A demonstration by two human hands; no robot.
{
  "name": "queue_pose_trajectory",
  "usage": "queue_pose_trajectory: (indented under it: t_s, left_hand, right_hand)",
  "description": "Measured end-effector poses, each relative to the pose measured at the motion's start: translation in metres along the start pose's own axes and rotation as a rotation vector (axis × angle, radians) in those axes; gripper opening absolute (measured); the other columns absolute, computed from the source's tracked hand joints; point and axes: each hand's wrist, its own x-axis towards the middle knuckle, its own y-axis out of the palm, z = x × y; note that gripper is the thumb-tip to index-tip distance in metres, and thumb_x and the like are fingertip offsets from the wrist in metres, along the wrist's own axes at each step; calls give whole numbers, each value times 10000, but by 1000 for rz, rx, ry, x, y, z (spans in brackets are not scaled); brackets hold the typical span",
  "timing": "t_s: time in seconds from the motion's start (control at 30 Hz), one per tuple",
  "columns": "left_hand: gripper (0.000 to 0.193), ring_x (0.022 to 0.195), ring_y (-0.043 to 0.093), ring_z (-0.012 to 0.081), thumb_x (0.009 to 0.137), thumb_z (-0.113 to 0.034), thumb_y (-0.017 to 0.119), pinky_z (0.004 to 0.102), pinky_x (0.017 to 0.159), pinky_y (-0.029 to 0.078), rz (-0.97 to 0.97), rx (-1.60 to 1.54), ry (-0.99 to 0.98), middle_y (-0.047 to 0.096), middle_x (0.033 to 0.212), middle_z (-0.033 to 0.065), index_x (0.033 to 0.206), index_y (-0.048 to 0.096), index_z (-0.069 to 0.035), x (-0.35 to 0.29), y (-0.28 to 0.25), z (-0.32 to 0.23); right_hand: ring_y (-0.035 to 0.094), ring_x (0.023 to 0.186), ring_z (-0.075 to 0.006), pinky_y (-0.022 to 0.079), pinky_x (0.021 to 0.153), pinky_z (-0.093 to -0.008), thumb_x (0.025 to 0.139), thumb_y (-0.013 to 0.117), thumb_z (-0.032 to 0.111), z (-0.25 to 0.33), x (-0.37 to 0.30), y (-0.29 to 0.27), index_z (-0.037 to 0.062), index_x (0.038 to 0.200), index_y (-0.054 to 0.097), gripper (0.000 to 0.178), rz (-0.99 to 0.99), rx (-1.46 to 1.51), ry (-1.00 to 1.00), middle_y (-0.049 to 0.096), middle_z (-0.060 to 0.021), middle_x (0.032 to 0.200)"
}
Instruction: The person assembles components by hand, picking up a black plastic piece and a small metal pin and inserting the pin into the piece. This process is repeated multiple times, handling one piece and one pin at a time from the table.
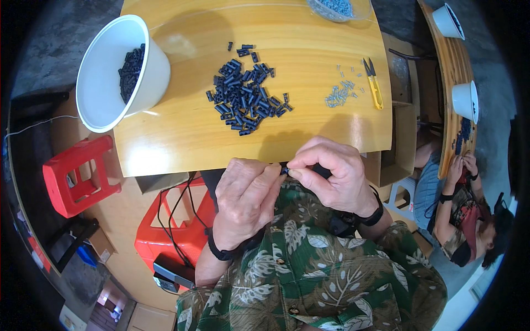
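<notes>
Just off the table's front edge, my left hand [248,193] pinches a small black plastic part [285,170] between thumb and fingertips. My right hand [334,174] meets it there, thumb and forefinger closed at the part's other side; whatever they grip is too small and covered to make out. On the table [187,138] beyond lies a pile of short black tubular plastic parts [243,96]. To its right are several small silver screws [340,94], loosely heaped. Beside them rests a pair of yellow-handled snips [374,85], blades pointing away from me.
A white bucket [157,69] with black parts stands at the table's left. A clear bowl [356,15] of bluish small pieces sits at the far edge. Red stools [83,176] stand to the left. At right, another person [458,215] works at a wooden bench [450,60] with white tubs.
</notes>
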Motion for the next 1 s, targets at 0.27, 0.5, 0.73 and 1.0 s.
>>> queue_pose_trajectory:
  t_s: [0.27,0.5,0.73,1.0]
  left_hand:
    - [293,713,629,282,663,59,798,365,645,502,28,-62,0,639,821,121,936,696,33,-2,-1,2]
    - [264,728,646,274,675,39,799,360,654,522,19,-68,51,679,824,113,912,688,3,0,0,1]
    - [243,724,648,260,692,27,802,347,650,521,55,-72,18,682,829,112,908,694,3,-1,0,2]
    - [159,718,645,212,774,50,762,306,653,501,-60,-163,-208,692,815,104,916,704,6,-11,3,22]
  right_hand:
    - [663,759,-146,514,676,-266,848,718,-10,-7,0,-13,-4,932,708,85,154,251,133,699,-68,848]
    - [626,754,-59,498,683,-214,876,733,46,-13,-4,-11,22,920,703,58,162,539,370,688,-10,848]
    - [605,709,-51,499,633,-203,871,752,90,-28,-3,1,48,950,662,127,226,935,577,654,3,828]
    - [602,700,-60,490,608,-225,893,706,43,-52,10,9,28,921,682,40,-242,92,252,628,-5,818]
